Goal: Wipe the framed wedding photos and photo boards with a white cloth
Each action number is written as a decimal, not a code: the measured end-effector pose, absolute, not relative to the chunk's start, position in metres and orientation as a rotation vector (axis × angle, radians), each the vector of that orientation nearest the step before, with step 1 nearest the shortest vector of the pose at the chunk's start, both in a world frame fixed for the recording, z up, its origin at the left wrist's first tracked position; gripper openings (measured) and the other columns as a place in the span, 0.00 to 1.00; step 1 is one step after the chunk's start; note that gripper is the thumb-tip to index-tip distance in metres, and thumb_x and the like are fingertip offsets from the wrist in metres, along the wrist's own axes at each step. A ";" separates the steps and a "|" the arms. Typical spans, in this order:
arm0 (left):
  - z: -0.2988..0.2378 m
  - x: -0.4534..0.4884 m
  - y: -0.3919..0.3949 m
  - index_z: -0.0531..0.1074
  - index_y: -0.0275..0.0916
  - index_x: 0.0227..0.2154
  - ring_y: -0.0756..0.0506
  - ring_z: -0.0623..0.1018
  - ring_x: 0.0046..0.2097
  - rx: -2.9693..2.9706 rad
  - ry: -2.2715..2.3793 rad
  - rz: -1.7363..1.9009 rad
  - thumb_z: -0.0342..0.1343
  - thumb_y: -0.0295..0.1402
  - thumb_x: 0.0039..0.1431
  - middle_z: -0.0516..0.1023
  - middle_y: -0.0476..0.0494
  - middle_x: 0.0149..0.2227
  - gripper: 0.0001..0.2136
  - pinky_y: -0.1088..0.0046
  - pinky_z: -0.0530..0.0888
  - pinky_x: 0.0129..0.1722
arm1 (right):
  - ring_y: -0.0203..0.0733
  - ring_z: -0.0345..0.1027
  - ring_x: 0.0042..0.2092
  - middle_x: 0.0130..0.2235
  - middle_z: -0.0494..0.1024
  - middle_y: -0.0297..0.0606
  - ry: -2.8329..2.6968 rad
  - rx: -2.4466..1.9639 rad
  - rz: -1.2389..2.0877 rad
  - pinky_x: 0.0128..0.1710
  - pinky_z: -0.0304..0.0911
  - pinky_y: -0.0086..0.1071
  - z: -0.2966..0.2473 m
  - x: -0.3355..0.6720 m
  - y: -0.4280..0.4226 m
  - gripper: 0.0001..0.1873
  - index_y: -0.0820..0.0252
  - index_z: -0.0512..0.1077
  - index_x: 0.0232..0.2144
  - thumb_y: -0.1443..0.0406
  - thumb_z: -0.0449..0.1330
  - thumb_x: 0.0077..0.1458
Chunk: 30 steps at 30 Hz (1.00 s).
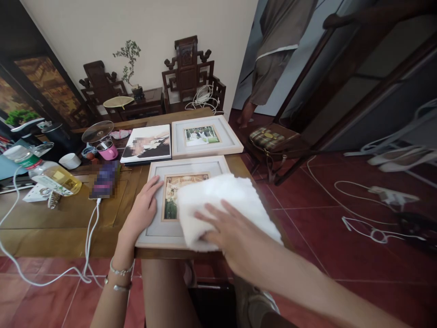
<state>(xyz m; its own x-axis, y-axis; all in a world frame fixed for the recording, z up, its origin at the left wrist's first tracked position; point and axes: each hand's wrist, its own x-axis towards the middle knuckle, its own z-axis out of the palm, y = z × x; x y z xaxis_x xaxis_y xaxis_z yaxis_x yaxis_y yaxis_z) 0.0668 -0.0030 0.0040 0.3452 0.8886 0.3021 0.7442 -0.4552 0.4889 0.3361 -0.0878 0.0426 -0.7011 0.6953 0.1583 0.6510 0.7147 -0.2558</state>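
A light wooden picture frame (148, 234) lies flat at the table's near edge, with a photo in its pale mat. My left hand (145, 202) rests on the left side of this frame, fingers stretched over its border. Across the right part of the frame is a thick white towel (235, 196), which hides some of the photo and hangs past the table's right edge. My right hand (228, 225), slightly blurred, presses on the towel and holds it, fingers spread on top. Beyond lies a second framed photo (201, 135), beside a white album (146, 143).
Left on the table are a phone (104, 180) with a white cable, a bottle of yellow liquid (51, 173), a pink cup (107, 149) and a white cup (70, 161). A checked bag (268, 138) sits on a chair at right. A person (276, 50) stands behind it.
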 end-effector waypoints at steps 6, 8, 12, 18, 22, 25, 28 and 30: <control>0.005 0.067 -0.002 0.66 0.33 0.58 0.43 0.59 0.68 2.345 1.442 0.746 0.40 0.27 0.65 0.62 0.35 0.65 0.21 0.54 0.56 0.67 | 0.57 0.55 0.64 0.61 0.68 0.42 -2.670 -0.924 0.530 0.63 0.49 0.60 0.052 0.329 -0.109 0.32 0.55 0.75 0.47 0.78 0.51 0.39; 0.005 0.066 -0.001 0.66 0.32 0.58 0.43 0.59 0.68 2.355 1.423 0.743 0.39 0.28 0.66 0.64 0.33 0.64 0.21 0.54 0.56 0.67 | 0.53 0.55 0.65 0.62 0.68 0.41 -2.628 -0.975 0.522 0.64 0.48 0.57 0.048 0.329 -0.090 0.34 0.55 0.75 0.48 0.79 0.51 0.38; 0.003 0.064 -0.001 0.66 0.35 0.59 0.43 0.58 0.68 2.356 1.377 0.739 0.38 0.26 0.66 0.64 0.35 0.64 0.22 0.52 0.55 0.67 | 0.53 0.56 0.64 0.61 0.68 0.45 -2.545 -1.153 0.246 0.65 0.47 0.55 0.039 0.333 -0.037 0.31 0.59 0.73 0.50 0.79 0.51 0.43; 0.003 0.064 -0.001 0.65 0.35 0.60 0.43 0.57 0.68 2.321 1.375 0.743 0.40 0.25 0.63 0.64 0.37 0.65 0.23 0.55 0.55 0.68 | 0.58 0.51 0.66 0.61 0.68 0.50 -2.436 -1.393 -0.012 0.63 0.48 0.58 0.032 0.348 0.022 0.30 0.64 0.70 0.54 0.78 0.51 0.48; 0.000 0.064 0.001 0.66 0.37 0.60 0.43 0.60 0.68 2.317 1.407 0.786 0.41 0.24 0.62 0.65 0.39 0.64 0.24 0.54 0.56 0.68 | 0.59 0.52 0.66 0.59 0.71 0.45 -2.541 -1.305 0.004 0.63 0.43 0.62 0.032 0.352 -0.001 0.28 0.61 0.75 0.47 0.79 0.52 0.45; -0.002 0.064 0.001 0.66 0.36 0.59 0.42 0.60 0.68 2.329 1.428 0.791 0.42 0.24 0.61 0.65 0.38 0.64 0.24 0.54 0.56 0.68 | 0.56 0.52 0.66 0.60 0.69 0.42 -2.647 -1.160 0.181 0.64 0.43 0.60 0.042 0.352 -0.047 0.30 0.58 0.77 0.44 0.80 0.50 0.41; -0.001 0.065 0.001 0.66 0.34 0.59 0.42 0.59 0.68 2.347 1.440 0.765 0.41 0.23 0.61 0.65 0.36 0.64 0.24 0.55 0.56 0.68 | 0.51 0.49 0.67 0.63 0.65 0.37 -2.725 -0.975 0.421 0.66 0.42 0.57 0.054 0.351 -0.090 0.31 0.57 0.76 0.43 0.81 0.50 0.38; 0.000 0.065 0.001 0.66 0.33 0.60 0.42 0.59 0.68 2.354 1.439 0.742 0.41 0.23 0.61 0.64 0.35 0.64 0.24 0.54 0.55 0.68 | 0.51 0.47 0.68 0.64 0.63 0.36 -2.732 -0.914 0.505 0.66 0.42 0.57 0.057 0.348 -0.103 0.31 0.57 0.76 0.42 0.80 0.49 0.37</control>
